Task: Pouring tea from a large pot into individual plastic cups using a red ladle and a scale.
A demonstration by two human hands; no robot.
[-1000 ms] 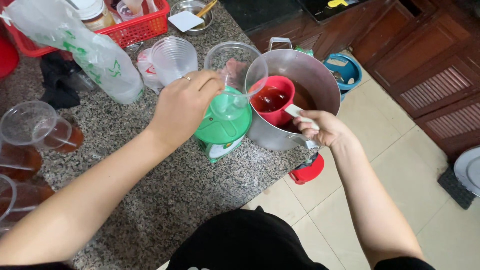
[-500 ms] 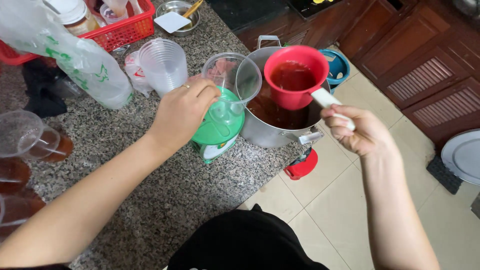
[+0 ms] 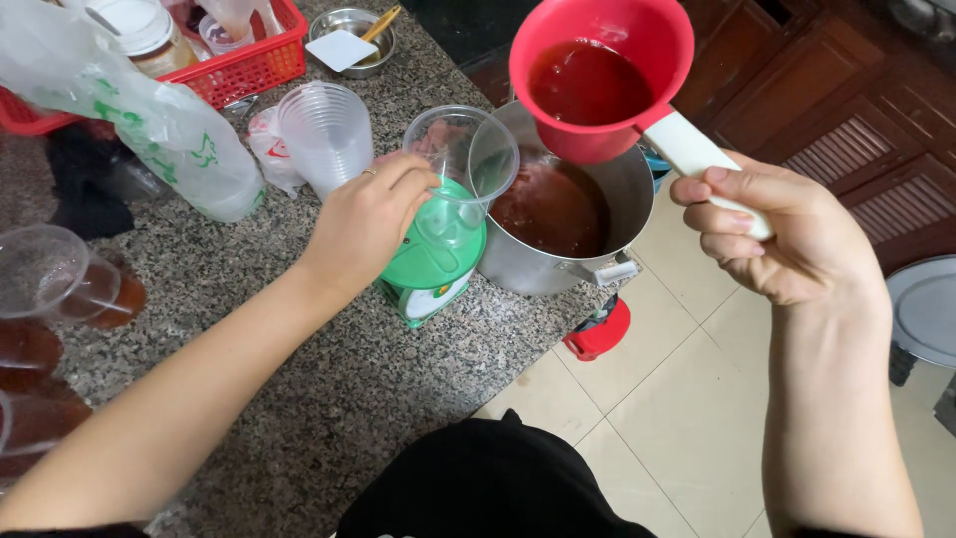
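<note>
R hand grip shut round red ladle handle, L hand grip pinching clear cup rim

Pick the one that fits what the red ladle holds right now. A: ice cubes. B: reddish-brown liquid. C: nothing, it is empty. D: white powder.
B: the red ladle, raised over the metal pot by the right hand, is partly full of reddish-brown liquid, the same colour as what is in the pot.

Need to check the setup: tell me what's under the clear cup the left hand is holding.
The clear cup sits on a green kitchen scale, steadied by the left hand. The cup and hand cover part of the scale's platform.
</note>
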